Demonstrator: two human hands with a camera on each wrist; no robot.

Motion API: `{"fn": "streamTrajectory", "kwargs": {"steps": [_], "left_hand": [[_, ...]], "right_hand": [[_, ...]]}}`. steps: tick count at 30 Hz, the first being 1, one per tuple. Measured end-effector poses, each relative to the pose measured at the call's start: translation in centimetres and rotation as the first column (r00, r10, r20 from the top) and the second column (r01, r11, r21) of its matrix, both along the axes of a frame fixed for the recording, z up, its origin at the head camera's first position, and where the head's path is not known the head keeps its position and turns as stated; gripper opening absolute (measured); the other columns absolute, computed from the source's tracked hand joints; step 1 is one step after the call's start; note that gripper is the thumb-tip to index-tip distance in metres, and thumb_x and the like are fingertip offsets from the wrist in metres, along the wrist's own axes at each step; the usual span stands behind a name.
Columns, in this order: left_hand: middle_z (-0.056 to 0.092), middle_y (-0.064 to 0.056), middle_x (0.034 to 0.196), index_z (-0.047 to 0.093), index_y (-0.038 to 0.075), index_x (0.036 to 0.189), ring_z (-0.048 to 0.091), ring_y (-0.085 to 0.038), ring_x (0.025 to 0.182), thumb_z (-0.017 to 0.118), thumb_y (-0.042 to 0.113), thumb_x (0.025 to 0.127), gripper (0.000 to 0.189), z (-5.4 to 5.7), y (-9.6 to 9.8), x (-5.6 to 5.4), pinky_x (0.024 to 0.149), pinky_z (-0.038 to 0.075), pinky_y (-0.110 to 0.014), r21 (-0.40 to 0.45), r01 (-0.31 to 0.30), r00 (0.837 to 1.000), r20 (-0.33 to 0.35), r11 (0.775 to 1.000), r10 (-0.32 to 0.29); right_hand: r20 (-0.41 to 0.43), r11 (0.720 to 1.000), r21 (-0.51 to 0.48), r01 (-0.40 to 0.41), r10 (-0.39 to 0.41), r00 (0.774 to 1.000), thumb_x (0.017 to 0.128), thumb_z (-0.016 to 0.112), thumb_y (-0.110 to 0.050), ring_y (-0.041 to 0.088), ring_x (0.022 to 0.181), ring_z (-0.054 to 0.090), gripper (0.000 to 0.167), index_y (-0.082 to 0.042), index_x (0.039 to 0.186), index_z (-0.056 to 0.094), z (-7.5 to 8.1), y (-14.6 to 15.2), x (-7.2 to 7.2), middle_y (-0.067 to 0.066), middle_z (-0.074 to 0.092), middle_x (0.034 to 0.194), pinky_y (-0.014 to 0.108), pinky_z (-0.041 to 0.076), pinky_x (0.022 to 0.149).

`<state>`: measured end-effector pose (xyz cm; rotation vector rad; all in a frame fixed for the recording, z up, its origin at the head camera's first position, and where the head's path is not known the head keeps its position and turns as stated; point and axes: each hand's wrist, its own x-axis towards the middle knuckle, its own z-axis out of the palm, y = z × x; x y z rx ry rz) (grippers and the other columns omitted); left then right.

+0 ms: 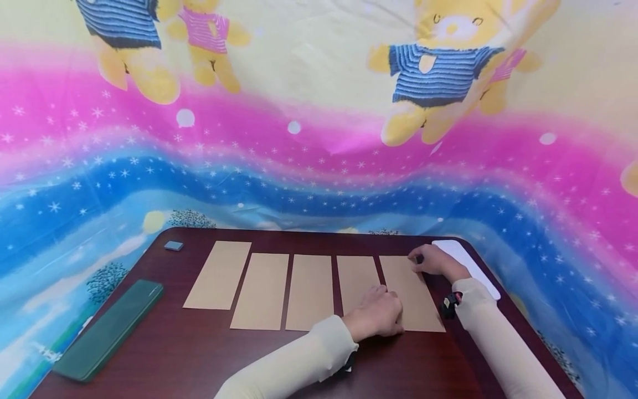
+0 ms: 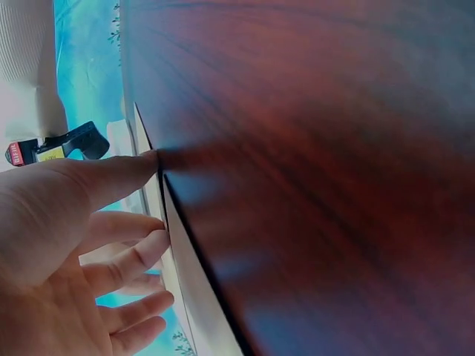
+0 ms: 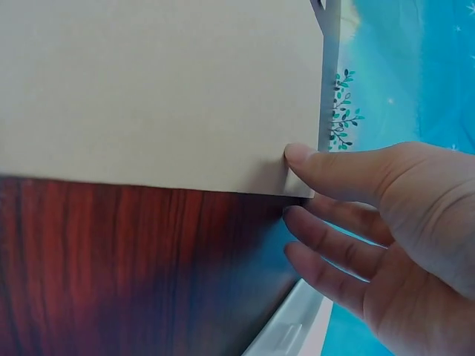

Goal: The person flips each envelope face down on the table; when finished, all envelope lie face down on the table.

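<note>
Five-across is a row of plain brown paper sheets, and the rightmost sheet lies under both hands. At its far right corner my right hand pinches the paper, thumb on top and index finger at the edge in the right wrist view. My left hand is at the near left corner, its thumb touching down by the sheet's edge and the other fingers loosely bent over the paper. Partly covered by that hand is the neighbouring sheet.
Several more brown sheets, among them the leftmost sheet, lie on the dark red table. A green case sits at the left edge, with a small grey-blue block beyond. Along the right edge lies a white flat object. A printed cloth hangs behind.
</note>
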<state>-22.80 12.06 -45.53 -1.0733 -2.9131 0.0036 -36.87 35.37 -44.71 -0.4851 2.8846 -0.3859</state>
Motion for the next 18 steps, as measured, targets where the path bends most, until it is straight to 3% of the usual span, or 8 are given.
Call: {"fn": "streamTrajectory", "kwargs": {"steps": [12,14,18], "left_hand": [[0.065,0.019,0.094,0.072,0.041,0.070,0.056,-0.008,0.092,0.074,0.060,0.087,0.025,0.0,-0.2,-0.1,0.084,0.043,-0.023,-0.008,0.033,0.999,0.004,0.999,-0.033],[0.065,0.018,0.094,0.074,0.041,0.077,0.057,-0.007,0.093,0.071,0.060,0.089,0.023,0.2,-0.7,-0.3,0.084,0.043,-0.022,0.013,0.076,0.997,0.000,0.997,-0.076],[0.070,0.012,0.113,0.078,0.032,0.115,0.063,-0.007,0.106,0.064,0.055,0.097,0.032,0.8,-3.3,-0.6,0.094,0.047,-0.021,0.115,0.182,0.983,-0.001,0.977,-0.183]], "right_hand": [[-0.028,1.000,0.016,-0.011,0.011,1.000,0.093,0.075,-0.011,0.045,0.121,0.062,0.033,-0.002,0.125,0.072,0.1,-0.4,0.7,0.025,0.067,0.129,0.057,0.053,0.098],[-0.078,1.000,0.009,-0.027,0.028,0.997,0.092,0.076,-0.012,0.046,0.120,0.061,0.033,-0.001,0.123,0.072,0.0,-0.5,0.8,0.026,0.065,0.130,0.058,0.053,0.098],[-0.228,0.995,-0.044,-0.091,0.078,0.971,0.094,0.075,-0.017,0.047,0.119,0.061,0.035,0.000,0.124,0.071,0.0,-1.1,1.4,0.029,0.060,0.134,0.061,0.051,0.099]]}}
